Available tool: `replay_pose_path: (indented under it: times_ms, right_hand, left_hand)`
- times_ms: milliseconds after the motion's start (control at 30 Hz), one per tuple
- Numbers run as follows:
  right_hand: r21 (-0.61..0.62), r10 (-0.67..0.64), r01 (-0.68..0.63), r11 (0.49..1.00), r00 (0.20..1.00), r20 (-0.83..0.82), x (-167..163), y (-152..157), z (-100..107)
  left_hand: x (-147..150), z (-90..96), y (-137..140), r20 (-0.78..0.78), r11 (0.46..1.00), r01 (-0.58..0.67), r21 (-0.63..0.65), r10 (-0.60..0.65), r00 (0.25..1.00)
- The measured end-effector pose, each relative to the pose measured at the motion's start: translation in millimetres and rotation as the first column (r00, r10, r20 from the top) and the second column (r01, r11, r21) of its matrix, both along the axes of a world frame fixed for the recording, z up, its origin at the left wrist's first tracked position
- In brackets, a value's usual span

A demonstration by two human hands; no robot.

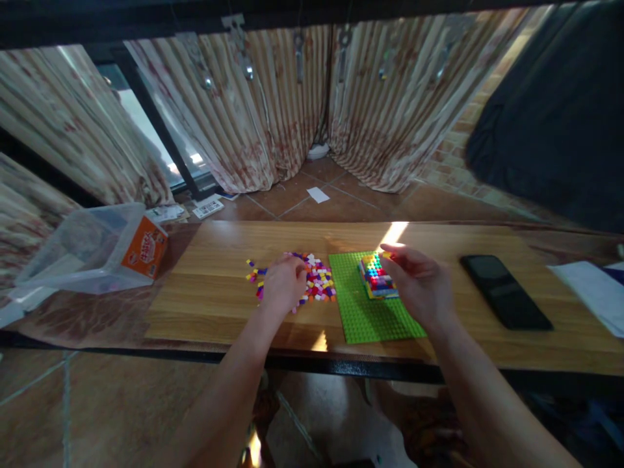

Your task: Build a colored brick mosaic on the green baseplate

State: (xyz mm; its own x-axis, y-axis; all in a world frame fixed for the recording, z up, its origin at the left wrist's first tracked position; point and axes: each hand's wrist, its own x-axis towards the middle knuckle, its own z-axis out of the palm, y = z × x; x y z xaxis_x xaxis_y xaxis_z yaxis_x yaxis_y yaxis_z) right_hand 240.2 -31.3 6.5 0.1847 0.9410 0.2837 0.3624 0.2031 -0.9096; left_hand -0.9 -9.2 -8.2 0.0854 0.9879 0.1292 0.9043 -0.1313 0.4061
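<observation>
A green studded baseplate (pixel 358 318) lies on the wooden board, and a small block structure (pixel 377 279) of many colours is built on it. My right hand (pixel 422 279) is at the right and far side of this structure, thumb and fingers brought together in a pinch at its top edge. Whether a brick sits between those fingertips I cannot make out. To the left of the baseplate is a loose pile of small toy bricks (pixel 319 279) in purple, white, yellow, pink and orange. My left hand (pixel 284 283) rests over the pile's left part, fingers curled down, their tips hidden.
A black phone (pixel 504 292) lies right of the baseplate on the wooden board (pixel 205 279). Papers (pixel 592 292) are at the far right. A clear plastic bin (pixel 92 253) with an orange label stands on the left. The table's dark front edge (pixel 341 365) runs below my forearms.
</observation>
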Motion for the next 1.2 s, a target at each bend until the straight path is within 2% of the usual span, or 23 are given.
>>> replay_pose_path:
  times_ms: [100,233,400,633,733,867,1000,1200]
  right_hand:
    - [-0.017,0.010,-0.010,1.000,1.000,0.014,-1.2,-1.5,0.4]
    - [-0.011,0.011,-0.011,1.000,0.998,0.056,-2.5,-3.4,1.6]
    - [-0.034,-0.007,0.010,0.999,0.996,0.091,1.2,-2.9,2.1]
    - [-0.014,-0.024,0.024,1.000,1.000,0.019,11.9,0.4,9.6]
    - [-0.056,0.026,-0.022,0.998,0.996,0.088,26.2,1.1,13.7]
    - [-0.156,0.123,-0.083,0.984,0.956,0.268,41.8,-2.1,21.0]
    - [-0.176,0.141,-0.081,0.981,0.919,0.367,42.4,-7.4,29.1]
    - [-0.218,0.216,-0.125,0.968,0.858,0.467,37.9,-11.3,27.7]
  left_hand:
    - [4.7,-0.9,-0.6,-0.094,1.000,0.010,0.005,-0.009,0.996]
    - [8.9,-1.0,-0.7,-0.129,1.000,0.011,-0.002,-0.011,0.992]
    - [11.6,-0.7,-0.4,-0.136,1.000,0.025,0.010,-0.023,0.990]
    - [12.4,-1.2,0.6,-0.087,1.000,0.029,-0.004,-0.029,0.996]
    - [12.8,-1.5,0.3,-0.083,1.000,0.025,-0.002,-0.025,0.996]
    - [14.4,0.0,-1.1,-0.119,0.999,0.041,0.011,-0.040,0.992]
    - [15.8,0.5,-2.0,-0.143,0.999,0.046,0.012,-0.044,0.989]
    - [15.9,0.3,-3.4,-0.053,0.997,0.051,0.059,-0.047,0.997]
